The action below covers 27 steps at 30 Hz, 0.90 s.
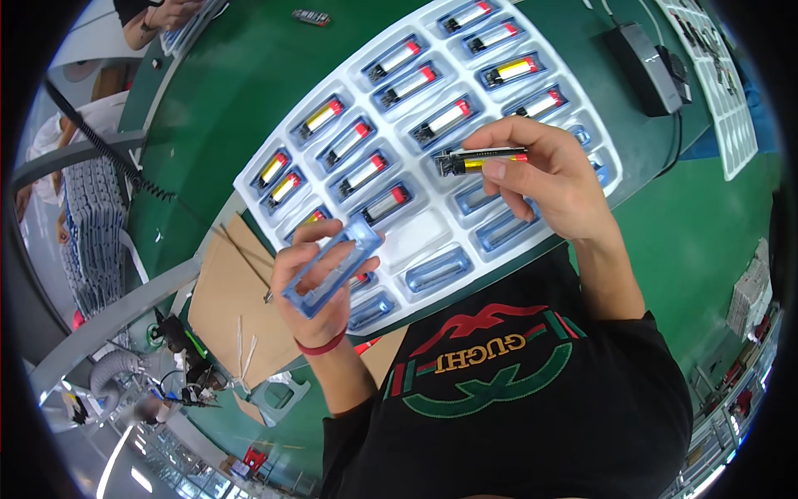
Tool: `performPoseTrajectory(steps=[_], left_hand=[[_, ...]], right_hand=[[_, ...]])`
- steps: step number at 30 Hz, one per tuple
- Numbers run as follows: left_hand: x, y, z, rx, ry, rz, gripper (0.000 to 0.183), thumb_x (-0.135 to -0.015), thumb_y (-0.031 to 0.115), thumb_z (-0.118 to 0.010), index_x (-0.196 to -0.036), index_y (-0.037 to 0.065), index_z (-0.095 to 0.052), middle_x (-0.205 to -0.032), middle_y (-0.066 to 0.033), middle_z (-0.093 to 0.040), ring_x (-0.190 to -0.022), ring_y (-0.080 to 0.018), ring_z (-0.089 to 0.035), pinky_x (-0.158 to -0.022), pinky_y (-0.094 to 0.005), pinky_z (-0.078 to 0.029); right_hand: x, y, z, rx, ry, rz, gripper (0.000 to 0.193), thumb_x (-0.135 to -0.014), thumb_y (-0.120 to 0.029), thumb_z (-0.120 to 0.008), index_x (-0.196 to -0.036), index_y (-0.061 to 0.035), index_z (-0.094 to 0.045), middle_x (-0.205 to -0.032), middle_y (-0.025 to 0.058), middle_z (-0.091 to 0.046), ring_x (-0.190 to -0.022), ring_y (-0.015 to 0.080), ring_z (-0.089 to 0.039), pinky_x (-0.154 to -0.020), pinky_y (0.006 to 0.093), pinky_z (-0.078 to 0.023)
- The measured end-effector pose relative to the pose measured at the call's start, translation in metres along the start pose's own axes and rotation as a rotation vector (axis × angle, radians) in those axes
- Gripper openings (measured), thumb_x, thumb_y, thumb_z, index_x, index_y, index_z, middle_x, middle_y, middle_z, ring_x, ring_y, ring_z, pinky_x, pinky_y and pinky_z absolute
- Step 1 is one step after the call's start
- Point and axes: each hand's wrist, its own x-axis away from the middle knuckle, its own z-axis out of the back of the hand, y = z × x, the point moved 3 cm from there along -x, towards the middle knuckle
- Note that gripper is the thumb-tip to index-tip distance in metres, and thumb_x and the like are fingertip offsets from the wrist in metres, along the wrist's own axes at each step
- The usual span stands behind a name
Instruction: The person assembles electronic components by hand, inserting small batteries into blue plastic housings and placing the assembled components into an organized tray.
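My left hand [312,287] grips a translucent blue plastic shell [305,302], a long hollow frame, tilted over the near left part of a white tray [553,46]. In my right hand [553,170], between thumb and fingers, is a small battery module [465,162] with a black circuit board, a yellow body and a red end. It is held above the tray's right part, apart from the shell. Many tray pockets hold blue shells with similar battery modules [363,175] in them. Several near pockets hold blue shells [438,270] without a module. One white pocket [416,237] between my hands is bare.
A black power adapter [644,71] with cables lies right of the tray, before another white tray [715,91]. A loose module [311,17] lies on the green table [224,91]. Brown cardboard [229,291] is at left. Another person's hand [173,14] shows at top left.
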Motion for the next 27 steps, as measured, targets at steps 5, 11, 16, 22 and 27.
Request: performPoseTrajectory(steps=[5, 11, 16, 22, 27], left_hand=[[0.004, -0.014, 0.0, 0.579, 0.073, -0.073, 0.048, -0.088, 0.017, -0.056, -0.131, -0.005, -0.048, -0.142, -0.03, -0.031, -0.121, -0.0599, -0.038, -0.094, -0.0489, -0.052], [0.0, -0.019, -0.014, 0.895, 0.165, 0.134, 0.054, -0.087, 0.02, -0.058, -0.134, -0.004, -0.046, -0.136, -0.0306, -0.042, -0.119, -0.0573, -0.043, -0.101, -0.0499, -0.046], [-0.006, -0.013, -0.015, 0.455, 0.148, 0.217, 0.059, -0.08, 0.005, -0.064, -0.134, -0.004, -0.043, -0.121, -0.0216, -0.057, -0.116, -0.0478, -0.052, -0.102, -0.0493, -0.044], [-0.009, -0.013, -0.019, -0.096, 0.236, -0.071, 0.053, -0.076, -0.005, -0.065, -0.126, 0.0, -0.046, -0.118, -0.0172, -0.058, -0.108, -0.033, -0.06, -0.1, -0.049, -0.044], [-0.011, -0.006, -0.034, -0.129, 0.269, -0.061, 0.052, -0.073, -0.008, -0.068, -0.121, -0.003, -0.05, -0.116, -0.0203, -0.059, -0.107, -0.032, -0.061, -0.099, -0.047, -0.045]], right_hand=[[0.001, 0.0, -0.02, -0.191, -0.142, 0.003, 0.025, -0.091, -0.013, -0.063, -0.111, 0.0008, -0.058, -0.078, 0.008, -0.066, -0.047, 0.0041, -0.046, -0.042, 0.0181, -0.036], [-0.006, 0.004, -0.034, -0.304, -0.182, -0.021, 0.026, -0.089, -0.006, -0.063, -0.112, 0.0033, -0.056, -0.089, 0.0117, -0.068, -0.05, 0.0057, -0.052, -0.044, 0.0191, -0.041], [-0.003, 0.006, -0.03, -0.204, -0.146, 0.068, 0.026, -0.086, -0.001, -0.065, -0.111, 0.0037, -0.057, -0.087, 0.0085, -0.066, -0.06, 0.0054, -0.056, -0.053, 0.0188, -0.045], [0.008, -0.005, -0.032, -0.118, -0.031, 0.329, 0.026, -0.081, 0.0, -0.072, -0.105, 0.0018, -0.064, -0.09, 0.0058, -0.063, -0.069, 0.0055, -0.056, -0.06, 0.0206, -0.046], [0.011, -0.019, -0.031, 0.159, -0.101, 0.529, 0.026, -0.078, -0.002, -0.074, -0.102, 0.0, -0.066, -0.084, 0.0056, -0.063, -0.064, 0.0057, -0.058, -0.057, 0.02, -0.045]])
